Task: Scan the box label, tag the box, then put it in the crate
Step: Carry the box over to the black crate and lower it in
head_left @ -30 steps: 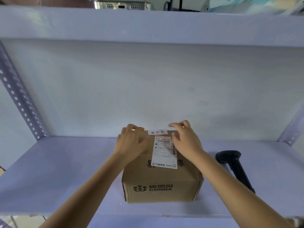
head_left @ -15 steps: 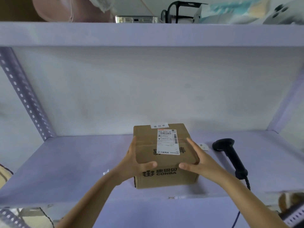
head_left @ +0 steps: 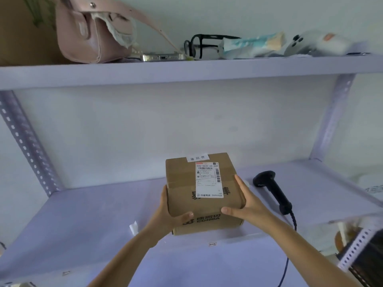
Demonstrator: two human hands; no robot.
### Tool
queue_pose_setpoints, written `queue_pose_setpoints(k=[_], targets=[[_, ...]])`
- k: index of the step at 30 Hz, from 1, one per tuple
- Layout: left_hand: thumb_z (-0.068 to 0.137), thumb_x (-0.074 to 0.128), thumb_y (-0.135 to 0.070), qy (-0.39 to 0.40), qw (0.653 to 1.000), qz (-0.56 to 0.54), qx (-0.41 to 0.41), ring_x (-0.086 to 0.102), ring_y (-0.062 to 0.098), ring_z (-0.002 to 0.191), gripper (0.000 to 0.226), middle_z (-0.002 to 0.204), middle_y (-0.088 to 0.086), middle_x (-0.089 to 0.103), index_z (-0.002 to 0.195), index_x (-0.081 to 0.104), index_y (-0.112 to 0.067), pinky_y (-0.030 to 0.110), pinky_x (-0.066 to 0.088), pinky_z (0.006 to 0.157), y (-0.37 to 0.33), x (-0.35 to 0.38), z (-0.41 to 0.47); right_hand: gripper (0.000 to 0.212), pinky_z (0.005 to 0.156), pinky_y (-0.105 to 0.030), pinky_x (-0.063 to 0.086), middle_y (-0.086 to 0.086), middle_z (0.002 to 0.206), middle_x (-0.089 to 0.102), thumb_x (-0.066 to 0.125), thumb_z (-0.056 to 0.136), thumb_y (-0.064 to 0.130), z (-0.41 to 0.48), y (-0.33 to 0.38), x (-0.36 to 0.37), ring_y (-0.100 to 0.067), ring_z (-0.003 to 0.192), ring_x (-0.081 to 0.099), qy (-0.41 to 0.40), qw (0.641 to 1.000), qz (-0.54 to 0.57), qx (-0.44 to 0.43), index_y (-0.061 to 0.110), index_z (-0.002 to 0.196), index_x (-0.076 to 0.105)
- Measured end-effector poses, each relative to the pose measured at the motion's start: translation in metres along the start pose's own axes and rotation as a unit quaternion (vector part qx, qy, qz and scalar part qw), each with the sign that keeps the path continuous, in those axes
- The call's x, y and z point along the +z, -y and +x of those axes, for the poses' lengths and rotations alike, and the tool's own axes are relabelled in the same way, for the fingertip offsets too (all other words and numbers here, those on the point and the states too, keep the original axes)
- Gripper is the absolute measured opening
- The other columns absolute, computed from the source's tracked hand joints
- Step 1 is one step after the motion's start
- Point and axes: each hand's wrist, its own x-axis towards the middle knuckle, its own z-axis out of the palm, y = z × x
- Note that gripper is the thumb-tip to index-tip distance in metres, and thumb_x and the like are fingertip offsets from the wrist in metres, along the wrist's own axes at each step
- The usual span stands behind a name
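Both hands, left hand and right hand, clasped the tagged cardboard box by its sides; bare palms might slip.

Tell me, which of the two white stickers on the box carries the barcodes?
The large shipping label on the top face of the box, printed with barcodes and small text. The small tag at the box's far edge shows only three characters.

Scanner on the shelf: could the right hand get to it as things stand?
Probably yes. The scanner lies in the open on the shelf, just right of the right hand. But that hand and the left hand grip the box, so it must let go first.
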Motion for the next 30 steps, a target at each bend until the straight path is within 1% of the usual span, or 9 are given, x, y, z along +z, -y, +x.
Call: queue_pose_setpoints(k=[4,8,12,15,17,20,23,27,30], targets=[[0.062,0.090,-0.034,0.019,0.999,0.009,0.046,0.061,-0.014,0.101,0.101,0.109,-0.046,0.057,0.118,0.017,-0.075,0.017,0.058,0.067,-0.006,0.019,-0.006,0.118,0.112,-0.028,0.040,0.030,0.147,0.039,0.092,0.060,0.038,-0.031,-0.002,-0.009,0.015,0.130,0.041,-0.053,0.998,0.010,-0.038,0.053,0.147,0.014],[0.064,0.089,-0.036,0.045,0.993,0.025,0.104,0.053,-0.018,0.113,0.108,0.122,-0.049,0.048,0.126,0.011,-0.074,0.007,0.053,0.075,-0.022,0.053,-0.011,0.118,0.103,-0.026,0.048,0.033,0.142,0.044,0.090,0.062,0.034,-0.075,-0.004,-0.032,0.011,0.129,0.045,-0.124,0.991,-0.012,-0.053,0.060,0.145,0.012],[0.061,0.086,-0.049,0.103,0.980,0.037,0.168,0.046,-0.019,0.119,0.119,0.129,-0.051,0.038,0.143,0.001,-0.058,0.003,0.049,0.082,-0.038,0.095,-0.007,0.119,0.106,-0.040,0.048,0.020,0.143,0.046,0.089,0.061,0.037,-0.127,-0.004,-0.060,-0.002,0.132,0.047,-0.211,0.974,-0.046,-0.063,0.046,0.151,0.012],[0.060,0.086,-0.049,0.157,0.968,0.035,0.195,0.051,-0.013,0.118,0.121,0.129,-0.048,0.042,0.145,0.001,-0.056,0.011,0.053,0.083,-0.052,0.135,-0.001,0.113,0.101,-0.018,0.048,0.023,0.140,0.048,0.089,0.063,0.037,-0.168,-0.006,-0.082,0.000,0.131,0.047,-0.275,0.957,-0.067,-0.072,0.044,0.150,0.017],[0.058,0.086,-0.049,0.187,0.960,0.035,0.208,0.054,-0.012,0.115,0.120,0.127,-0.048,0.043,0.141,0.000,-0.062,0.015,0.056,0.080,-0.059,0.163,0.003,0.112,0.095,-0.004,0.042,0.032,0.139,0.046,0.088,0.063,0.040,-0.197,-0.009,-0.094,0.007,0.130,0.045,-0.322,0.941,-0.074,-0.066,0.052,0.148,0.015],[0.058,0.087,-0.050,0.242,0.943,0.025,0.227,0.053,-0.013,0.115,0.122,0.127,-0.051,0.040,0.140,-0.002,-0.065,0.017,0.056,0.081,-0.069,0.210,0.006,0.115,0.093,0.000,0.040,0.039,0.137,0.041,0.089,0.061,0.042,-0.244,-0.017,-0.109,0.013,0.128,0.042,-0.388,0.917,-0.085,-0.044,0.064,0.142,0.011],[0.061,0.087,-0.047,0.307,0.920,0.004,0.243,0.055,-0.008,0.118,0.114,0.130,-0.042,0.047,0.139,0.007,-0.065,0.011,0.054,0.079,-0.077,0.258,0.005,0.116,0.090,0.006,0.035,0.042,0.137,0.038,0.087,0.058,0.046,-0.287,-0.024,-0.124,0.017,0.127,0.041,-0.445,0.890,-0.101,-0.012,0.064,0.142,0.009],[0.061,0.087,-0.048,0.365,0.893,-0.004,0.265,0.050,-0.009,0.124,0.116,0.136,-0.039,0.043,0.144,0.006,-0.057,0.006,0.051,0.082,-0.085,0.321,0.000,0.118,0.096,0.002,0.035,0.037,0.144,0.036,0.085,0.059,0.047,-0.338,-0.032,-0.141,0.012,0.131,0.039,-0.498,0.857,-0.132,0.025,0.059,0.146,0.008],[0.058,0.086,-0.054,0.403,0.875,-0.009,0.270,0.048,-0.016,0.120,0.113,0.131,-0.048,0.040,0.136,0.006,-0.069,0.000,0.048,0.079,-0.090,0.368,-0.006,0.120,0.105,-0.015,0.039,0.029,0.150,0.033,0.085,0.059,0.048,-0.373,-0.043,-0.154,0.008,0.135,0.038,-0.535,0.832,-0.139,0.051,0.055,0.148,0.006]])
